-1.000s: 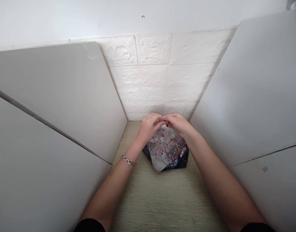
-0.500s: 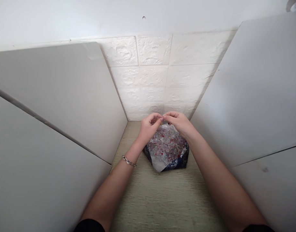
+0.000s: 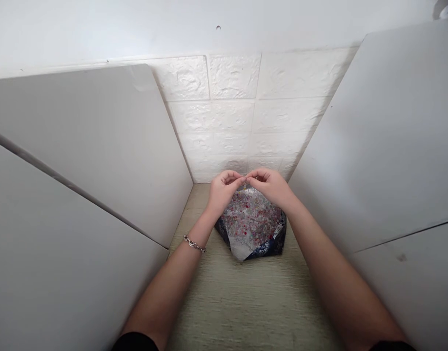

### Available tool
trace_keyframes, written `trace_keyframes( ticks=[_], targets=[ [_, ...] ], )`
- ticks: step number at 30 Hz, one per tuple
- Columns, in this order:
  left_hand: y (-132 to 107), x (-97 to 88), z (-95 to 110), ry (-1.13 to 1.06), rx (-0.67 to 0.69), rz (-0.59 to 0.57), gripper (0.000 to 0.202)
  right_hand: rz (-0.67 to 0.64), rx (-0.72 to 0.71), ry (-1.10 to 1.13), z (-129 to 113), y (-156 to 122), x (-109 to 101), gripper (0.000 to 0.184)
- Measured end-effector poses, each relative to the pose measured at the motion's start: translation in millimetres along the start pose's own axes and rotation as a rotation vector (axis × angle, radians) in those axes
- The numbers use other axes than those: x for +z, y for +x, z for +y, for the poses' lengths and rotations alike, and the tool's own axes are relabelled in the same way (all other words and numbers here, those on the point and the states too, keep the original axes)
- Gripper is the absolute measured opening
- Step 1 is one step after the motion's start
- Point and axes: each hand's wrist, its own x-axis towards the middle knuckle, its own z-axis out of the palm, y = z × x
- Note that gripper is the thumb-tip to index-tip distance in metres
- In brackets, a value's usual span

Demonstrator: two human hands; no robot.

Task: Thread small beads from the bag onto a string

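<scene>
Pinching a tiny object [image 3: 245, 185], too small to identify, with left hand [image 3: 221, 191] and right hand [image 3: 272, 187], above small, round, multicoloured translucent beads [image 3: 251, 217].

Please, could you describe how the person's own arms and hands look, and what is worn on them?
The left hand and right hand wear no gloves. A silver-coloured chain bracelet circles the left wrist. Black sleeves leave both forearms uncovered.
</scene>
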Motion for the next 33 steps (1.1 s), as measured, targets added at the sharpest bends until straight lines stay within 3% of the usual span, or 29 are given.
trace_keyframes(
  ticks=[14, 24, 33],
  targets=[
    [-1.7, -3.1, 2.3, 0.392, 0.108, -0.008, 0.015, 0.016, -0.135, -0.268, 1.1, -1.0, -1.9, 0.018],
    [-4.2, -4.1, -1.2, 0.69, 0.36, -0.014, 0.017, 0.012, -0.105, -0.289, 0.5, -0.9, -1.2, 0.019],
    [-5.4, -3.8, -1.3, 0.744, 0.36, 0.031, 0.017, 0.036, -0.085, -0.245, 1.4, -1.0, 1.2, 0.019]
  ],
)
